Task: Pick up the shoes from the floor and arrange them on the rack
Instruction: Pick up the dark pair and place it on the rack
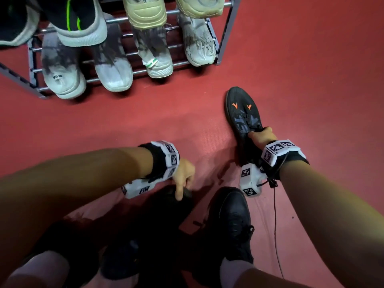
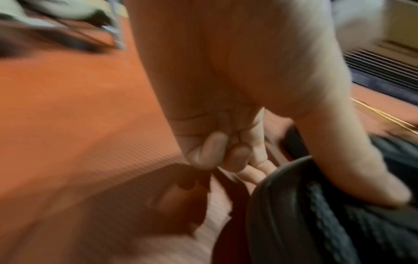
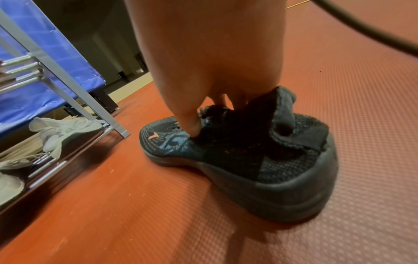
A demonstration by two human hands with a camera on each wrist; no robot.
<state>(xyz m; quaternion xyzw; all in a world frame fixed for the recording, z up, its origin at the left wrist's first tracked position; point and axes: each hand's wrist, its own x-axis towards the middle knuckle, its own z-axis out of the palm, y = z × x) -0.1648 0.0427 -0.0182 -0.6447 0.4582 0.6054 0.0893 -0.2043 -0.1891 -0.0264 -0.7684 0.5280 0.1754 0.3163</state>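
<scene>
While the shoe rack (image 1: 224,36) stands at the far left of the red floor mat (image 1: 145,121), its lower tier carries four pale grey and white sneakers (image 1: 62,77) side by side, and its upper tier carries a black sneaker with neon green stripes (image 1: 79,19) and two beige sneakers (image 1: 145,13).

Nearer, at the left, the left hand (image 1: 184,176) hangs low over a dark shoe (image 2: 328,214) lying in shadow on the mat. In the left wrist view its smaller fingers (image 2: 210,151) are curled toward the palm, while another finger lies extended along the shoe's rounded edge; the picture is blurred, so I cannot tell whether the hand grips the shoe or only touches it.

To the right of that, the person's own foot wears a black lace-up shoe (image 1: 232,221) planted on the mat.

Further right, the right hand (image 1: 262,135) holds a black knit sneaker with orange chevron marks (image 1: 242,113) by its opening: the thumb (image 3: 190,123) presses on the outside by the laces and the other fingers reach inside behind the tongue. The sneaker rests on the mat, toe pointing away toward the rack, just off the rack's right leg (image 3: 90,100).
</scene>
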